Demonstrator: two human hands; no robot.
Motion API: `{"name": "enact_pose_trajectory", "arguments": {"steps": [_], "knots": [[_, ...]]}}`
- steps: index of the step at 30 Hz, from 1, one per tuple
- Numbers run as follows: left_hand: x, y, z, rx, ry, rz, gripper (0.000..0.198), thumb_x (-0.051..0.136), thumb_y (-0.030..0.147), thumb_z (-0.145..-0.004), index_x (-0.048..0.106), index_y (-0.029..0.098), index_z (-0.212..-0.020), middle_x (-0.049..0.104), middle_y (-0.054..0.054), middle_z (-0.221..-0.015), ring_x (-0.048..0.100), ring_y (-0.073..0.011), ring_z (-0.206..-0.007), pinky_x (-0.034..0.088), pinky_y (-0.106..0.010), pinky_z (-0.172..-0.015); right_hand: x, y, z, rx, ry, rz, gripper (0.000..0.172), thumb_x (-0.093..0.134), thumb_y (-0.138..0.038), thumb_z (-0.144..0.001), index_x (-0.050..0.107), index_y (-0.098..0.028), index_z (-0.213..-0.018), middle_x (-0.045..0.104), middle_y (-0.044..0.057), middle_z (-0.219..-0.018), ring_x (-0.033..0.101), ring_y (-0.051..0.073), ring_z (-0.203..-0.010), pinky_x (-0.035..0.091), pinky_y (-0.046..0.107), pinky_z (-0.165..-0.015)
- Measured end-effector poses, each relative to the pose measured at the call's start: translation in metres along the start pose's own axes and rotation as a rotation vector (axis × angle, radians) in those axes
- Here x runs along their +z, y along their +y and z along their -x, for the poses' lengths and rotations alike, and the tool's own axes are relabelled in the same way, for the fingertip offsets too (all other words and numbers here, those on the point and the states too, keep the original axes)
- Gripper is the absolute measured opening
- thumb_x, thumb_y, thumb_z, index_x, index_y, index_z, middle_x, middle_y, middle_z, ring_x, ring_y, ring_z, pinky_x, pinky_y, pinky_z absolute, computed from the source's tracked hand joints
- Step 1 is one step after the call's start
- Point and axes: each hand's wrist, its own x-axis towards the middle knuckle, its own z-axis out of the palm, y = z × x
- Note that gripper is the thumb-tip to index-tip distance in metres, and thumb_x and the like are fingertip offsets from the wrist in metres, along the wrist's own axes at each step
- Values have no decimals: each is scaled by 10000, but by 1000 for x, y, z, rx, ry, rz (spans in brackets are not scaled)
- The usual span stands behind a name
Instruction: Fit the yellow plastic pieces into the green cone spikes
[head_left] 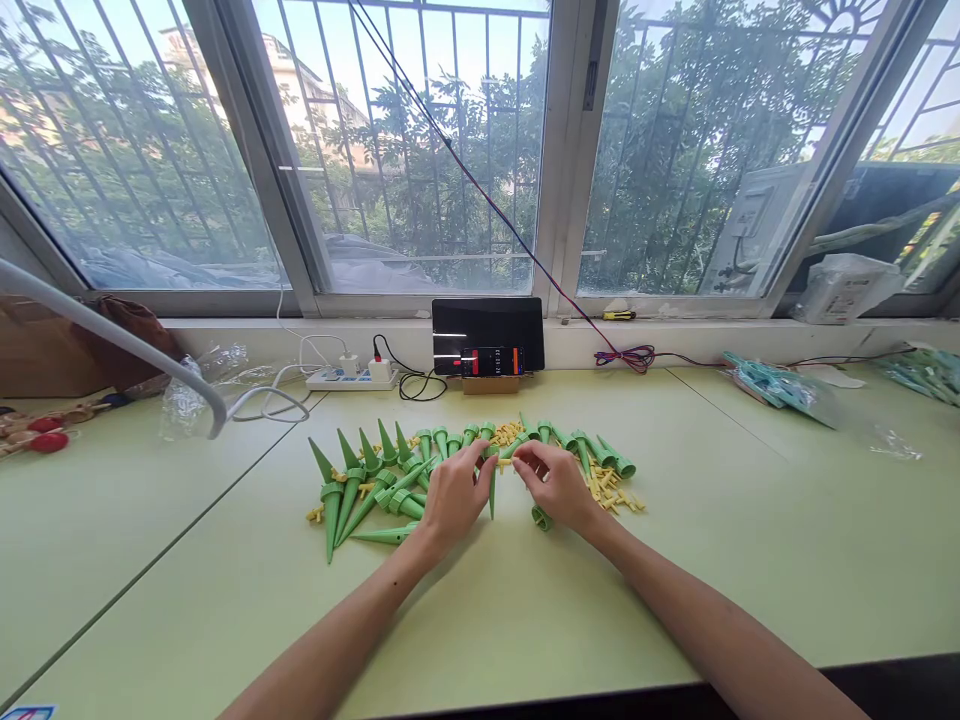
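My left hand (459, 492) is closed around a green plastic spike (493, 493), which points down with its capped end up. Between the thumb and finger of my right hand (557, 483) is a small yellow T-shaped piece (505, 463), touching or very near the spike's upper part. To the left lie several green spikes (349, 505), some with ribbed caps. More green spikes (585, 450) and a heap of loose yellow pieces (611, 492) are by my right hand. Under that hand a green spike's round end (541, 518) shows; the rest is hidden.
At the back a black tablet (487, 330) and a phone (491, 361) lean on a small stand. A power strip (352, 378) with cables sits to their left. A white curved arm (112, 335) crosses the left side. Bagged green items (780, 388) lie at right.
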Motion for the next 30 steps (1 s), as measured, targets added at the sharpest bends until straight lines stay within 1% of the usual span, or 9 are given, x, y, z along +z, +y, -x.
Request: {"name": "enact_pose_trajectory", "arguments": {"steps": [6,12,20,26,30], "knots": [[0,0,0,-8,5,-14,216,474,306,-953,608,217,-1097,694,-5,-801,625,-164,-637,436,-274,-654,1,2,-1,-6,-12,4,156,539,-298,-925,640,-179,-911,674,39,-794,565,134,-617,451,237,-539],[0,1,0,-13,1,-6,221,480,319,-950,603,217,-1103,702,-1,-824,626,-158,-631,435,-273,-655,1,3,-1,-8,-31,9,132,561,-285,-912,638,-179,-929,680,37,-820,585,133,-633,454,235,-550],[1,2,1,-19,-3,1,250,470,357,-951,598,217,-1114,698,-5,-832,617,-158,-616,433,-273,-641,3,6,-1,-10,-27,17,110,566,-268,-909,634,-182,-922,685,36,-825,594,131,-630,454,233,-541],[1,2,2,9,-9,2,298,501,377,-929,584,209,-1160,678,-7,-845,619,-157,-628,438,-274,-637,3,7,-1,-16,-24,24,118,555,-268,-915,635,-183,-904,686,39,-823,598,141,-649,454,236,-552],[2,3,2,31,-24,3,352,541,363,-891,558,209,-1207,669,-15,-890,614,-151,-625,449,-272,-639,2,7,-1,-11,-26,17,116,553,-264,-914,634,-182,-914,683,41,-821,593,143,-647,449,239,-553]]}}
